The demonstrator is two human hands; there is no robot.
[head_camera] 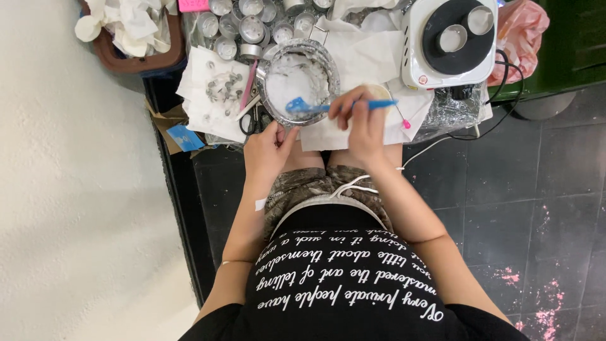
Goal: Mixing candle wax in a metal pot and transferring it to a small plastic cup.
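Spoon, blue plastic, lies almost level across the picture: its long axis runs side to side, bowl end pointing toward the person's left into the metal bowl, handle end sticking out past the right hand. That hand's fingers are curled closed around the handle. The left hand sits at the near rim of the bowl, thumb and fingers bent against it, steadying it; how tightly they pinch cannot be told. White powdery or waxy matter fills the one bowl.

One white hot plate stands beyond, with two small round tins on its black top. More small foil cups, at least eight, crowd behind the bowl. One pair of scissors lies on white paper towels.

Everything rests on a cluttered low surface covered in paper and foil, above a dark tiled floor with pink specks; a white wall runs beside it.
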